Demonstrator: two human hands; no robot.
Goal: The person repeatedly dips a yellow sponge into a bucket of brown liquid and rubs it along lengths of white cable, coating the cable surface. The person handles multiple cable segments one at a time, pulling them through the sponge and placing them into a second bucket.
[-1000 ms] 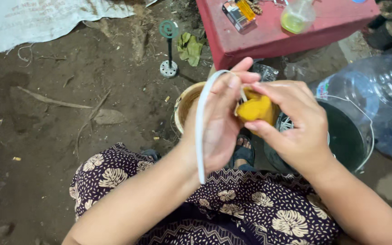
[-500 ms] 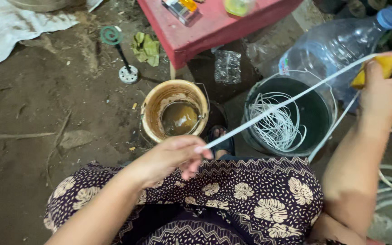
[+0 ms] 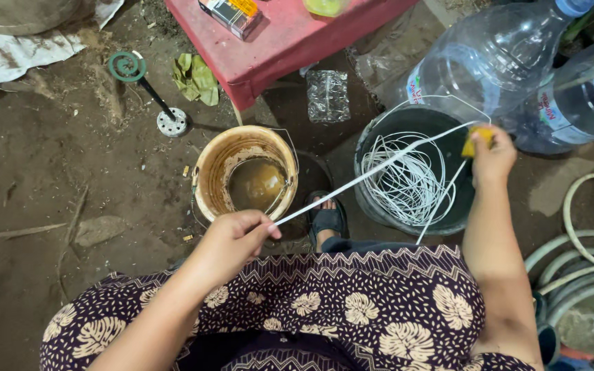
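Two bare hands are stretched well apart in the head view, and a flat white strip point(image 3: 372, 173) runs taut between them. Down at the lower centre, the left hand point(image 3: 232, 240) is closed around the near end of that strip, fingers pinched tight on it just above the patterned purple fabric point(image 3: 352, 302) covering the lap. Up and to the right, the right hand point(image 3: 493, 154) is curled shut on a small yellow sponge-like piece point(image 3: 477, 139), with the strip passing through that grip, right over the rim of the dark round bucket point(image 3: 379, 206). Inside that bucket lies a loose coil of thin white cord point(image 3: 407, 185). Beside it, to the left, sits a round tan bucket point(image 3: 211, 172) holding brownish liquid, and a sandalled foot point(image 3: 326, 216) shows between the two. Beyond, a low red table point(image 3: 290, 41) stands on the dirt floor point(image 3: 49, 192), with large clear plastic water bottles point(image 3: 496, 62) to the right.
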